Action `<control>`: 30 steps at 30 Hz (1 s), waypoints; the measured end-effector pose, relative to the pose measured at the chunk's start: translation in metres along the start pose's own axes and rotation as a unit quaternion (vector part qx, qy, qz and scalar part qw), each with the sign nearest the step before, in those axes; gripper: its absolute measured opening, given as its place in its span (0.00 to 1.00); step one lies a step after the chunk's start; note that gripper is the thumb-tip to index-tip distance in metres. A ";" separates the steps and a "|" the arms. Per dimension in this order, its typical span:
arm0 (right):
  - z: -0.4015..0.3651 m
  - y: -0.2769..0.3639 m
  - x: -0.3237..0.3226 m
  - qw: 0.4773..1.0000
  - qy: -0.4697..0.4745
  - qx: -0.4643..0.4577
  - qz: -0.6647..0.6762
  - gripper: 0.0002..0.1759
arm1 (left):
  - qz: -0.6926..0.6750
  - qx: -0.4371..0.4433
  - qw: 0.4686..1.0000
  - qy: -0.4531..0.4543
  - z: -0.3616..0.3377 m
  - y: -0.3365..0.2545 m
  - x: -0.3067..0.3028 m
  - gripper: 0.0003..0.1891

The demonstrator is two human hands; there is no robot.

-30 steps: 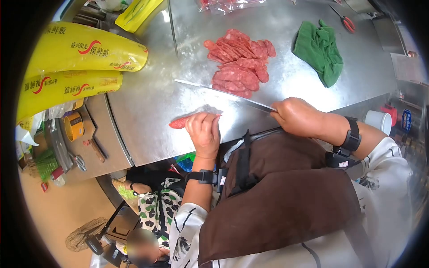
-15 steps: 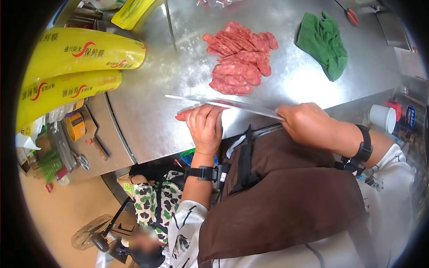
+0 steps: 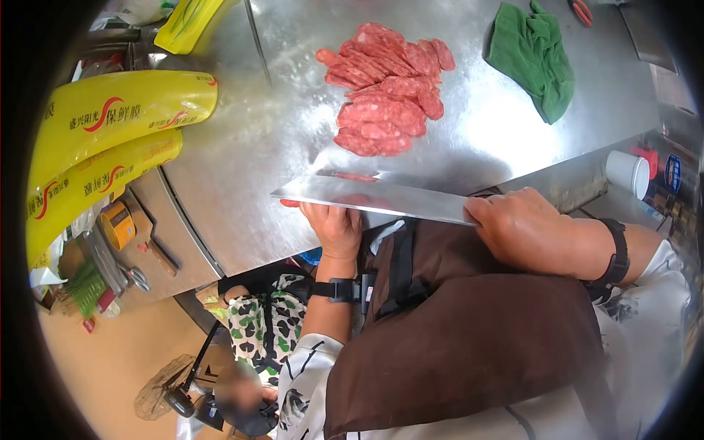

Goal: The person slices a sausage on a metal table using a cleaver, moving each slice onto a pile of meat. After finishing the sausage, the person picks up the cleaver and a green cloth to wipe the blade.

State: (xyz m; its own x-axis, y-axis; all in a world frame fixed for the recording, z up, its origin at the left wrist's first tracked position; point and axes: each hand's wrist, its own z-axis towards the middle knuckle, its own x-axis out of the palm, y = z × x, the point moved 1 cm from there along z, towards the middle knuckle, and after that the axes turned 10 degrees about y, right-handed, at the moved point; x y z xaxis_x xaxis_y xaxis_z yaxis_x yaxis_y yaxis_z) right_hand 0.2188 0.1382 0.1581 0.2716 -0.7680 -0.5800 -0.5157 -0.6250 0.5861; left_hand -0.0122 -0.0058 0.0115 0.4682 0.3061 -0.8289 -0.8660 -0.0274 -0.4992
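Observation:
My right hand point(image 3: 515, 226) is closed round the handle end of a broad-bladed knife point(image 3: 381, 196). Its blade now lies tilted with the flat face showing, across the top of my left hand point(image 3: 335, 231). Under the bent fingers of that hand is a red sausage point(image 3: 290, 203); one end pokes out at the left, and the rest is hidden by the blade and fingers. Just beyond the blade's upper edge lies a cut sausage slice point(image 3: 355, 177). Farther back, a heap of sausage slices point(image 3: 385, 95) is spread over the steel table point(image 3: 293, 132).
Yellow rolls of cling film point(image 3: 147, 110) lie at the left. A green cloth point(image 3: 532, 62) is at the back right, near red-handled pliers or scissors point(image 3: 581, 12). Scissors point(image 3: 137, 278) and an orange tub point(image 3: 117, 224) sit lower left. Another person point(image 3: 268, 323) is below the table edge.
The knife blade has turned from nearly edge-on to showing its flat face, and has come nearer my body. My right hand has moved slightly right and down. The view has shifted a little.

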 end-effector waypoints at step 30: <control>0.056 -0.007 0.000 0.997 0.058 -0.046 0.024 0.06 | 0.001 -0.010 1.000 -0.004 0.006 -0.004 0.001 0.19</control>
State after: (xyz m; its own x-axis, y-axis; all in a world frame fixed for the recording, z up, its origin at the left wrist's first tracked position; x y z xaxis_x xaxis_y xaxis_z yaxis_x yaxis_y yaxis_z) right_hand 0.1767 0.1508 0.1219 0.3423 -0.8055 -0.4838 -0.4550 -0.5926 0.6647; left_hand -0.0092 0.0000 0.0136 0.4651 0.3138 -0.8278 -0.8630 -0.0473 -0.5029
